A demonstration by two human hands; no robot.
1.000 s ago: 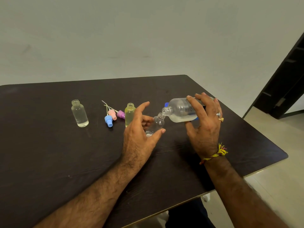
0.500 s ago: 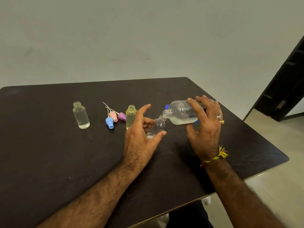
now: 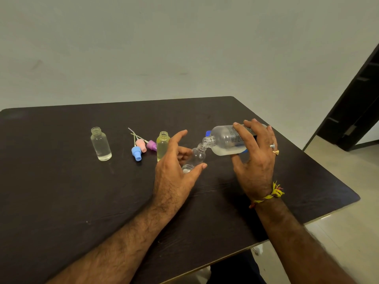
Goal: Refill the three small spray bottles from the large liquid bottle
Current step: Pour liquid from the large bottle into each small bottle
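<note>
The right hand point(image 3: 254, 160) grips the tilted large bottle point(image 3: 227, 142) near the table's point(image 3: 61, 201) right edge, mouth touching the small bottle point(image 3: 195, 157) that the left hand point(image 3: 174, 173) holds tilted; the table's near side lies bare.

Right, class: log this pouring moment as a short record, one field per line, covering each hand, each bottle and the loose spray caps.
left hand: holds the tilted small clear bottle, a little liquid at its base
right hand: holds the large bottle tipped, neck at the small bottle's mouth
large bottle contents: clear liquid pooled along its lower side
yellow bottle: upright, uncapped, behind the left hand
far-left clear bottle: upright, uncapped, low liquid
spray caps: blue, pink, purple, lying on the table between the two standing bottles
</note>
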